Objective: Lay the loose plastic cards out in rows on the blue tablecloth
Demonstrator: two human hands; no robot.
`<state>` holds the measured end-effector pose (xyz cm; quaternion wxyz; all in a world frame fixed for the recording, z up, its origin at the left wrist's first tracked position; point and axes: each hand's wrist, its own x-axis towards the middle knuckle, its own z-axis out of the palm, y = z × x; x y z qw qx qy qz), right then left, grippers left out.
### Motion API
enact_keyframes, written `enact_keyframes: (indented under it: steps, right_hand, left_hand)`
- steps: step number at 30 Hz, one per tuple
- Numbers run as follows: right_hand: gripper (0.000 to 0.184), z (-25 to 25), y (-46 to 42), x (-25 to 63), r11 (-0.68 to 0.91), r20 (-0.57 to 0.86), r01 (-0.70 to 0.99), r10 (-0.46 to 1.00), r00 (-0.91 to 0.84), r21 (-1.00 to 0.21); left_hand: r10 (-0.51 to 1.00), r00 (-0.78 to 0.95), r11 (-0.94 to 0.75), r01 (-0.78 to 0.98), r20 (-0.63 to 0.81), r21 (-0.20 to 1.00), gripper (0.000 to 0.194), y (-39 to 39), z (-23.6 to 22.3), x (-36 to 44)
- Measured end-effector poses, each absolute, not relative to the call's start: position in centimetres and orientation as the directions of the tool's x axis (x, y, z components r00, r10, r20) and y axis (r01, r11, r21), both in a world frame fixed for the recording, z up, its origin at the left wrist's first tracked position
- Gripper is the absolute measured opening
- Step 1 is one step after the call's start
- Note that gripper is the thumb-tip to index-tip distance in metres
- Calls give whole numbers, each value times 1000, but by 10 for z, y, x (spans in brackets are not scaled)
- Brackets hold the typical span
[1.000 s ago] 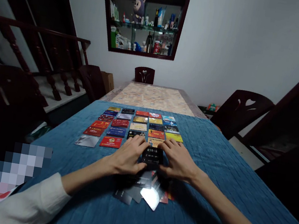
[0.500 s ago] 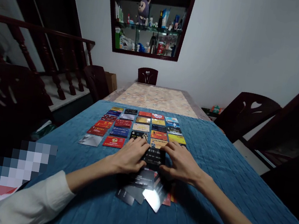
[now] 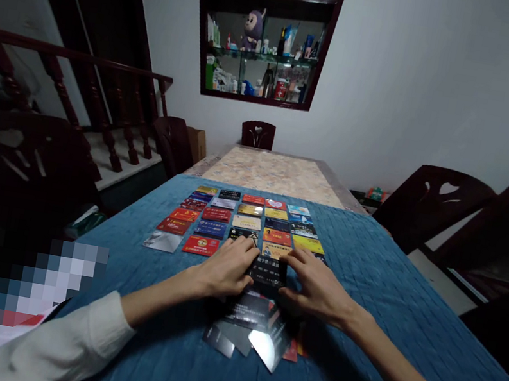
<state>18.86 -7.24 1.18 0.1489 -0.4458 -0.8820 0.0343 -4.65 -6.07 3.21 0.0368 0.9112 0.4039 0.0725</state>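
A black card [image 3: 269,272] with white print lies between my two hands, low over the tablecloth. My left hand [image 3: 230,267] grips its left edge with thumb and fingers. On the opposite edge, my right hand [image 3: 316,288] has its fingertips and thumb closed in. Beyond the hands, several cards lie in rows, among them a red card [image 3: 201,245], a blue card [image 3: 209,228], a yellow card [image 3: 308,244] and a silver card [image 3: 163,241]. Nearer to me is a loose, overlapping pile with a dark grey card [image 3: 248,310] and a shiny silver-grey card [image 3: 268,346].
A blue cloth [image 3: 366,281] covers the near part of the table; the far end shows a patterned top [image 3: 272,171]. Dark wooden chairs [image 3: 435,204] stand around it. A pixelated patch [image 3: 37,291] hides something at the left. Shelves [image 3: 262,55] are set in the wall.
The camera view has shifted slightly, so the scene sits a little further right and lower. Both hands remain at the black card, with the right fingers slightly further apart from the left.
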Motion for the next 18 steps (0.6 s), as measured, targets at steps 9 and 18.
enact_keyframes:
  steps: [9,18]
  right_hand:
    - [46,3,-69,188,614,283,751,785,-551,-241]
    - [45,0,-65,184,618,313,719,785,-535,-319]
  left_hand:
    - [735,676,-674,721,52,163,34,-54,35,-54]
    - [755,654,-650,737,46,185,42,-48,40,-57]
